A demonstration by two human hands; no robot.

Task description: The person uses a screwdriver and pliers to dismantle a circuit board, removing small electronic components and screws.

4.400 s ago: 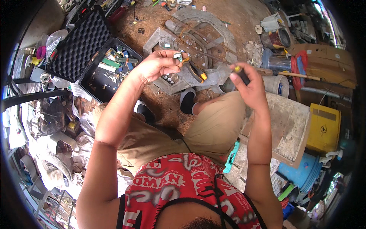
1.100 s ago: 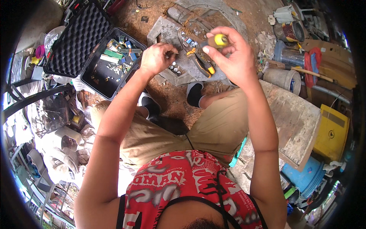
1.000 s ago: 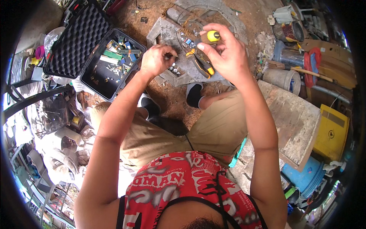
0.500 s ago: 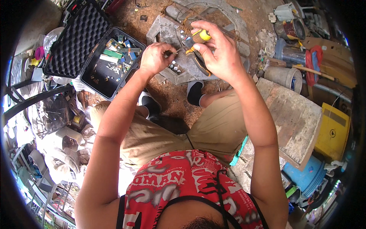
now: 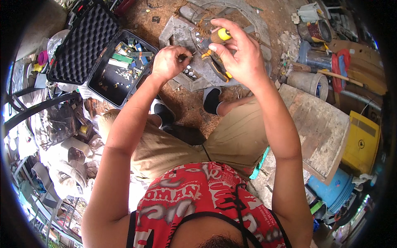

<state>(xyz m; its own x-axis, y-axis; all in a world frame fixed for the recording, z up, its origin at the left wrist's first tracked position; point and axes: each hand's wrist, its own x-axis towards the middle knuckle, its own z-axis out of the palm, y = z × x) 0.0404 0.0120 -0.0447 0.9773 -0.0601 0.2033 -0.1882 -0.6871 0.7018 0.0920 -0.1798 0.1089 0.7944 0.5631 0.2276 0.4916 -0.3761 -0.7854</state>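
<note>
My right hand (image 5: 245, 60) grips the yellow-and-dark handle of a screwdriver (image 5: 221, 35) between thumb and fingers. The screwdriver's thin shaft slants down to the left, toward my left hand (image 5: 166, 64). That hand is closed in a pinch around something small and dark, too hidden to name. Both hands are above a grey slab (image 5: 205, 73) on the ground. On it, just under my right hand, lie pliers with black and yellow handles (image 5: 218, 68). Several small pale chips (image 5: 190, 72) are scattered on the slab between the hands.
An open black case (image 5: 108, 89) at left holds green circuit boards (image 5: 122, 58) and small loose pieces; its lid has foam lining. My feet are just below the slab. To the right are a wooden board (image 5: 316, 128), a yellow panel (image 5: 360, 142), a blue bucket (image 5: 331, 190) and a grey bucket (image 5: 304, 84).
The fingers of my right hand have shifted on the screwdriver handle, which has turned and moved slightly right. My left hand has stayed nearly still.
</note>
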